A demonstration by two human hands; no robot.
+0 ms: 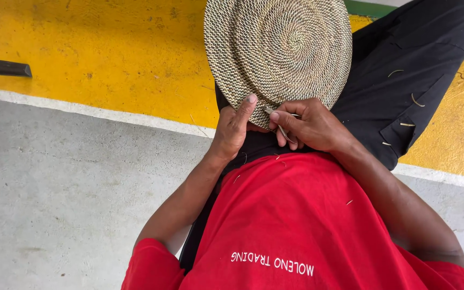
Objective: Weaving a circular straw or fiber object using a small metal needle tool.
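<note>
- The floor [55, 215] on the near left is bare grey concrete, smooth and faintly stained.
- A white painted line [98, 113] crosses it slantwise from the left towards the right.
- Beyond the line lies a yellow painted band [108, 48], scuffed and speckled.
- A green strip [369, 8] shows at the far edge.
- A dark bar [1, 67] juts in from the left.
- Light is even and soft.

The round, coiled, tan-and-dark woven mat [278, 48] is cut off by the top edge. Its near rim is hidden behind the left hand [233, 129] and right hand [311, 124]. A thin metal tool [282, 130] shows only partly between the right fingers; its kind cannot be told. A dark bar [1, 67] runs off the left edge.
</note>
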